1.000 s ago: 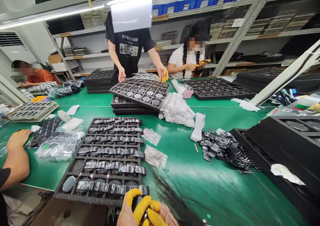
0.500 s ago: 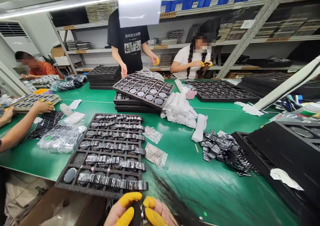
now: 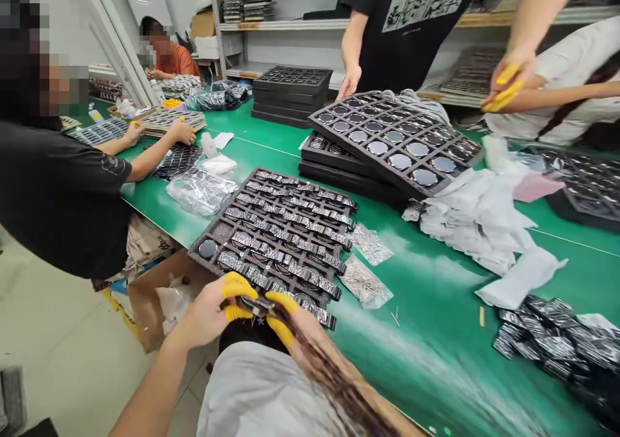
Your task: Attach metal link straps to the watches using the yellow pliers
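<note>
At the near edge of the bench, over the near side of a foam tray, both hands have hold of one dark watch. The left hand pinches it from the left, thumb and fingers nearly closed; the right hand grips its other end in the same way, the fingertips of the two hands almost meeting. Yellow covers sit on the fingertips, and long hair hangs over the right forearm. The foam tray holds rows of round watch heads with striped black bands across them; at its near left corner a bare head lies beside a vacant cell. Just right of the tray lie two bags of pins, one farther and one nearer, with loose pins near them. To the far right a tray of heads rests tilted on a stack, beside white wraps; nearer on the right is a heap of black bands. Left of the foam tray sits a clear bag. Beyond it, a co-worker's hand touches a pile of flat trays.
</note>
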`<state>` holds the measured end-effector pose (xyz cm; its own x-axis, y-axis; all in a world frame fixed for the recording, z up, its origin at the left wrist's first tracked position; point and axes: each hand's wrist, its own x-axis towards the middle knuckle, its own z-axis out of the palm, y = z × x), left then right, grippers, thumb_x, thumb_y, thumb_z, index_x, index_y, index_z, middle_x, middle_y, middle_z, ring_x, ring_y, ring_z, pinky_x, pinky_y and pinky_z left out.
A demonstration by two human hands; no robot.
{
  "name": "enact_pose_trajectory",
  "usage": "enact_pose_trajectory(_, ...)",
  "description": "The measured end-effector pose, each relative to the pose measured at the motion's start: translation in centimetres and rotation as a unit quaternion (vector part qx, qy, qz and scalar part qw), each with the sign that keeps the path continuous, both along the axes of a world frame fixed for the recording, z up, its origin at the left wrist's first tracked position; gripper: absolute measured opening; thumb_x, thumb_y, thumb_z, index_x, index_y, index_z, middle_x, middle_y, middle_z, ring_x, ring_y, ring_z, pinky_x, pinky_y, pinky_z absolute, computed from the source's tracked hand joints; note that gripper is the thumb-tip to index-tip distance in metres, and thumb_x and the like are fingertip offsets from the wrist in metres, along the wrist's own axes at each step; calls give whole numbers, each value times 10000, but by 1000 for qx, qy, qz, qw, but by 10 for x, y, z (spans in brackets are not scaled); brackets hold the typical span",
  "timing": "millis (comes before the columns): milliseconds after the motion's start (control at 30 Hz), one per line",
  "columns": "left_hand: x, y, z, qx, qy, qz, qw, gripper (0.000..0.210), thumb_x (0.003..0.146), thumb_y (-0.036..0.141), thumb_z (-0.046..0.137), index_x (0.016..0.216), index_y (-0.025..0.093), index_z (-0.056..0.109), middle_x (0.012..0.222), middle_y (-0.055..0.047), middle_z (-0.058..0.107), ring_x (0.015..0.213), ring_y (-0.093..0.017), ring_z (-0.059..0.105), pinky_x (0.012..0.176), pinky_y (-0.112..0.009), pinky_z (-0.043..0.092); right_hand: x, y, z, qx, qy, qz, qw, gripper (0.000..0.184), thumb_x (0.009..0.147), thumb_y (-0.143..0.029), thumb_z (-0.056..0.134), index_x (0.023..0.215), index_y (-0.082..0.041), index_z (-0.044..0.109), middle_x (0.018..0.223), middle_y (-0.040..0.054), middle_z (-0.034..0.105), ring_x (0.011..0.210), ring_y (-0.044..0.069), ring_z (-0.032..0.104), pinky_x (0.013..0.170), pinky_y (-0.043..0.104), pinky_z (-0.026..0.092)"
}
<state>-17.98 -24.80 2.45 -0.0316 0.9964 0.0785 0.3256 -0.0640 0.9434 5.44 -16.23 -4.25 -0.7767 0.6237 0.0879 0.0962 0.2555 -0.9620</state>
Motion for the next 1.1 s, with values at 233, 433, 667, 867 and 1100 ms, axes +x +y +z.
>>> enact_pose_trajectory(233, -25, 1, -22, 0, -237, 58, 970, 362, 826, 348, 911, 1140, 212, 792, 1073, -76, 786, 983, -215, 734, 927, -310, 595, -42, 21, 20, -228, 77, 90, 966, 401, 968, -549, 724, 1222, -252, 635, 1157, 50, 683, 1041, 209, 657, 939, 359, 548)
enact_pose_trajectory(433, -11, -2, -42, -8, -405, 85, 910, 613, 701, 427, 990, 1224, 193, 771, 947, -65, 757, 839, -187, 715, 777, -267, 595, -43, 16, 31, -272, 109, 29, 956, 384, 891, -516, 823, 1112, -237, 678, 1031, 31, 668, 950, 186, 627, 854, 321, 537)
enact_pose_trajectory(667, 32, 6, -47, -38, -554, 117, 824, 608, 760, 476, 919, 1224, 118, 756, 689, -13, 643, 641, -124, 584, 676, -249, 546, -43, 5, 78, -273, 214, -82, 934, 425, 875, -438, 858, 1215, -305, 641, 1148, 39, 662, 1001, 191, 653, 794, 297, 597)
enact_pose_trajectory(867, 36, 8, -40, -56, -607, 107, 785, 429, 768, 387, 932, 1105, 166, 785, 893, -49, 777, 751, -157, 725, 702, -247, 629, -25, 13, 90, -149, 167, -14, 974, 380, 983, -215, 693, 1331, -330, 594, 1263, 54, 661, 1101, 205, 660, 964, 377, 572)
enact_pose_trajectory(1100, 22, 3, -35, -73, -551, 107, 824, 624, 818, 284, 911, 1374, 170, 652, 891, 18, 680, 697, -115, 696, 635, -240, 660, -8, 40, 81, 121, -7, 71, 990, 455, 818, 4, 571, 1190, -250, 628, 1087, 76, 623, 1066, 264, 572, 943, 460, 532)
